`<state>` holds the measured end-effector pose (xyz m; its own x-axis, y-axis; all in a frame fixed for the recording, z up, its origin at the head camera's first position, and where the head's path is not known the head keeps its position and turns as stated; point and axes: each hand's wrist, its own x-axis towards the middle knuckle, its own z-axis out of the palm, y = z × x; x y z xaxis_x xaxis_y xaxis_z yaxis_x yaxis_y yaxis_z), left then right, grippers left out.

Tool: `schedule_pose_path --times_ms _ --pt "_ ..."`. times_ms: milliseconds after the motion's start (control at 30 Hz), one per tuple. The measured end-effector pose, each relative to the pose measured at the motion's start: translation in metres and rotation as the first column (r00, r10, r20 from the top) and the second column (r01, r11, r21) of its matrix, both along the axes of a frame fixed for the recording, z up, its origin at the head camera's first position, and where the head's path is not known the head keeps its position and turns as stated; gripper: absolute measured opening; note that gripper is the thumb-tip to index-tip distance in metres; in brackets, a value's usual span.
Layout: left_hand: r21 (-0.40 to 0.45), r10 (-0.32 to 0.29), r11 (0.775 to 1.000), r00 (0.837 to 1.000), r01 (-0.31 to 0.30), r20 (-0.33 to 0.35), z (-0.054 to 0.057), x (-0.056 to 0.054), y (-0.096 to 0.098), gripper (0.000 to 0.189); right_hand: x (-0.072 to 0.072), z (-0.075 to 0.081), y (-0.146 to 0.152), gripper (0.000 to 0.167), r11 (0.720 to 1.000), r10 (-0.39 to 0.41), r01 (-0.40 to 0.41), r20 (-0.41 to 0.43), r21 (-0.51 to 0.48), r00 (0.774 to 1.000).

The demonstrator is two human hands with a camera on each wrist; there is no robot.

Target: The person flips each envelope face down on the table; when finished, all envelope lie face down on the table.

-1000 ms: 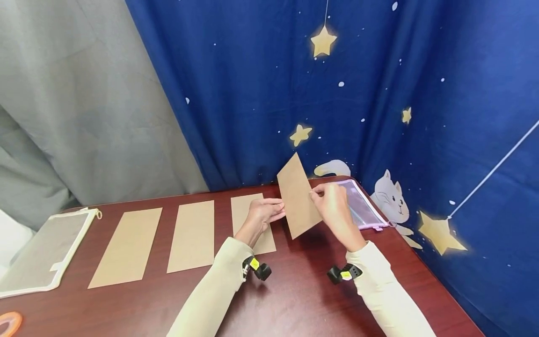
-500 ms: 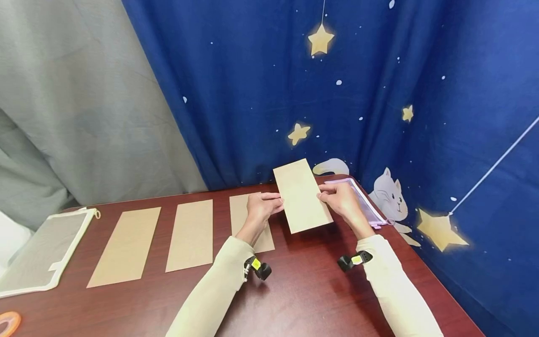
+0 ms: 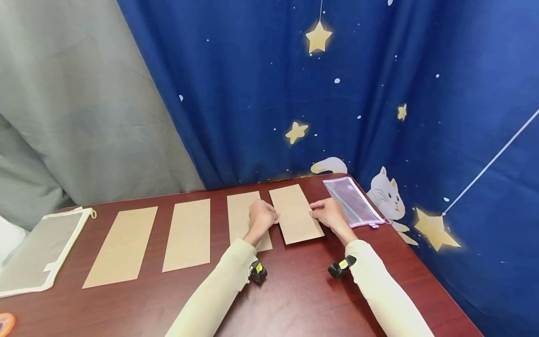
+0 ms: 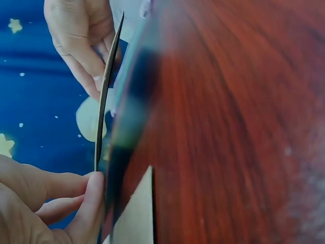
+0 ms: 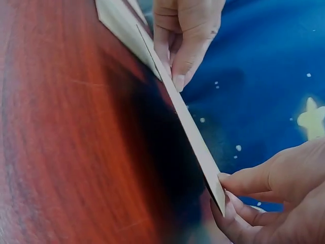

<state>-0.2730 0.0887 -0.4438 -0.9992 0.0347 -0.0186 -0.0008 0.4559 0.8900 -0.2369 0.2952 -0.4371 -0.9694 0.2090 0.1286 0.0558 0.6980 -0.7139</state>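
Observation:
Both hands pinch a flat brown kraft-paper rectangle by its long sides, close over the table at the right of a row of similar rectangles. My left hand grips the left edge; my right hand has the right edge. In the left wrist view the held rectangle shows edge-on, slightly bowed, between left thumb and fingers. From the right wrist, it is a thin slanting strip above a dark shadow, its near end between right thumb and fingers. My left forearm passes over the neighbouring rectangle.
Two more brown rectangles lie flat further left. A white-edged mesh zip pouch rests at the far left, with an orange ring-shaped thing in front. A purple-edged zip pouch lies behind my right hand, near the curtain.
The rectangle was held up and tilted, turned to face me, then lowered to nearly flat just over the table. Both hands came down with it and still hold its sides.

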Motion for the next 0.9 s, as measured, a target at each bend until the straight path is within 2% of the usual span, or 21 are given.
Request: schedule_pose_path --times_ms 67,167,400,467,633,733,900 --pt "-0.074 0.014 0.997 1.000 -0.015 -0.013 -0.002 -0.001 -0.002 0.002 -0.003 -0.005 -0.004 0.025 1.000 0.009 -0.009 0.030 0.010 1.000" --pt "-0.140 0.021 0.990 0.999 -0.027 -0.044 -0.004 -0.001 -0.005 0.010 -0.005 -0.010 -0.010 0.026 0.999 0.012 -0.014 0.066 0.033 0.998" --pt "-0.192 0.006 0.981 0.991 -0.032 -0.133 -0.002 -0.003 -0.005 0.029 -0.009 -0.013 -0.017 0.028 0.988 0.004 -0.009 0.033 0.156 0.999" --pt "-0.214 0.003 0.976 0.987 -0.037 -0.159 -0.004 -0.002 -0.004 0.036 -0.008 -0.013 -0.019 0.029 0.986 0.010 -0.015 0.033 0.164 0.999" --pt "-0.317 -0.041 0.948 0.970 -0.038 -0.241 -0.008 -0.004 0.000 0.042 -0.008 -0.015 -0.022 0.027 0.985 0.014 -0.016 0.015 0.174 1.000" --pt "-0.347 -0.063 0.937 0.964 -0.031 -0.258 -0.008 -0.006 0.002 0.041 -0.010 -0.015 -0.023 0.027 0.984 0.023 -0.025 0.011 0.179 1.000" --pt "-0.353 -0.089 0.936 0.964 -0.005 -0.250 -0.005 -0.006 0.003 0.043 -0.011 -0.012 -0.013 0.031 0.979 0.043 -0.053 0.053 0.199 0.998"
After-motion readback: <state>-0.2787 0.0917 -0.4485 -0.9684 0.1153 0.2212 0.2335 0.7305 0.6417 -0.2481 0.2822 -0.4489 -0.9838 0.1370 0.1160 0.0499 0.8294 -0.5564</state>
